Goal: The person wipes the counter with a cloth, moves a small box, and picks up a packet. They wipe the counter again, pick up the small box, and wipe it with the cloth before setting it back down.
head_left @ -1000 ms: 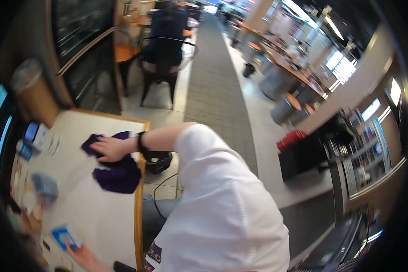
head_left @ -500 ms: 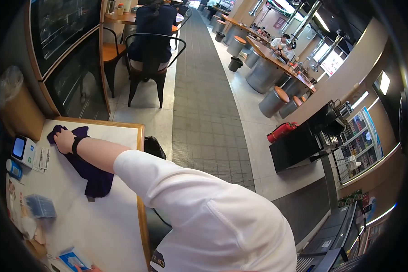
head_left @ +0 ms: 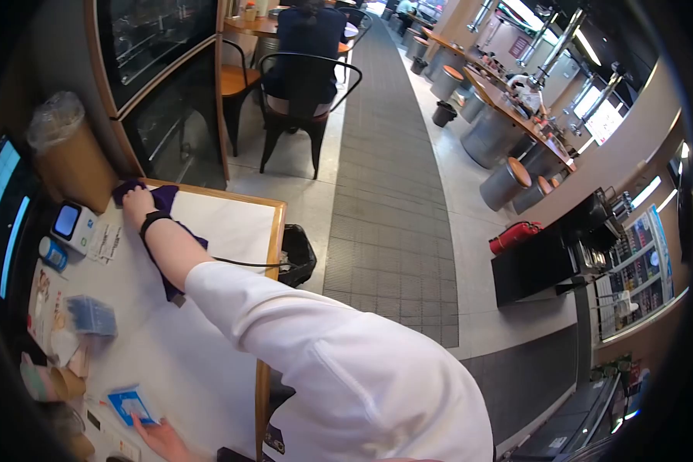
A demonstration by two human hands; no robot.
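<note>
My right hand (head_left: 138, 205) is at the far corner of the white counter (head_left: 215, 377), its fingers pressed together on a dark purple cloth (head_left: 169, 202). The forearm, with a black band at the wrist, hides part of the cloth. Low in the view, my left hand (head_left: 165, 439) has its fingers at the lower edge of a blue and white packet (head_left: 131, 406), one finger lying over its face. The underside of that grip is hidden.
At left are a monitor (head_left: 4, 208), a payment device (head_left: 73, 227), a blue bottle (head_left: 52, 252), a clear blue box (head_left: 92, 316) and paper cups (head_left: 54, 381). A lined bin (head_left: 77, 154) stands beyond. A seated person (head_left: 309, 46) is farther off.
The view has shifted, bringing more of the left side and my left hand into sight. The purple cloth is more bunched under my right arm, with its lower end closer to the far edge.
</note>
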